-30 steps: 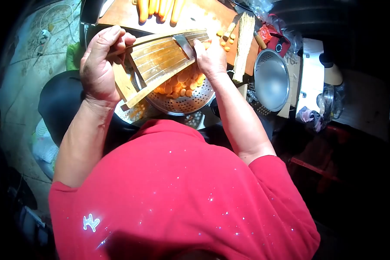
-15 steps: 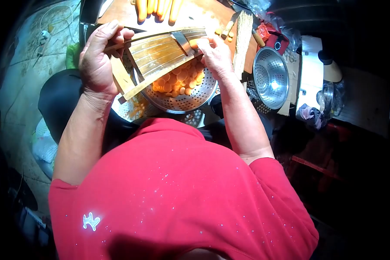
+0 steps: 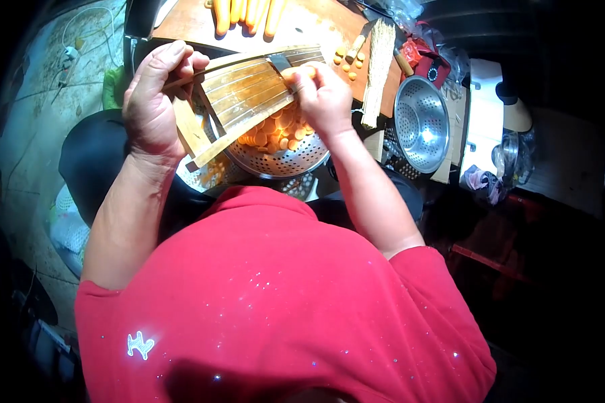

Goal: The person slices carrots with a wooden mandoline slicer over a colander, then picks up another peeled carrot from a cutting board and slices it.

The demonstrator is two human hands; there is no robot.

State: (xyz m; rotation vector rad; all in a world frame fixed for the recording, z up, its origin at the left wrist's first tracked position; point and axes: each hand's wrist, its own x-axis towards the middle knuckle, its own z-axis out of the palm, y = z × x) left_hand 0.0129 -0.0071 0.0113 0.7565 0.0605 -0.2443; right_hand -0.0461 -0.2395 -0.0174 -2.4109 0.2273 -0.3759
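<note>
A wooden mandoline slicer (image 3: pixel 238 94) is tilted above a metal colander (image 3: pixel 296 161). My left hand (image 3: pixel 156 101) is closed around the frame at the slicer's left end. A carrot (image 3: pixel 296 72) sits on the board by the dark blade (image 3: pixel 277 63), pinched in the fingers of my right hand (image 3: pixel 326 97), which cover part of it. Below the slicer, round carrot slices (image 3: pixel 275 134) are heaped in the colander. Several whole peeled carrots (image 3: pixel 249 13) lie on the board beyond the slicer.
A brown board (image 3: pixel 336 20) spans the far side, with a straw brush (image 3: pixel 380 70) and a few carrot pieces (image 3: pixel 351 60). A second colander (image 3: pixel 421 124) stands at the right, near a white box (image 3: pixel 484 111). A power cord (image 3: pixel 69 50) lies at far left.
My right hand has moved left along the slicer with the carrot, from below the blade's right side up to the blade. My left hand stays on the frame.
</note>
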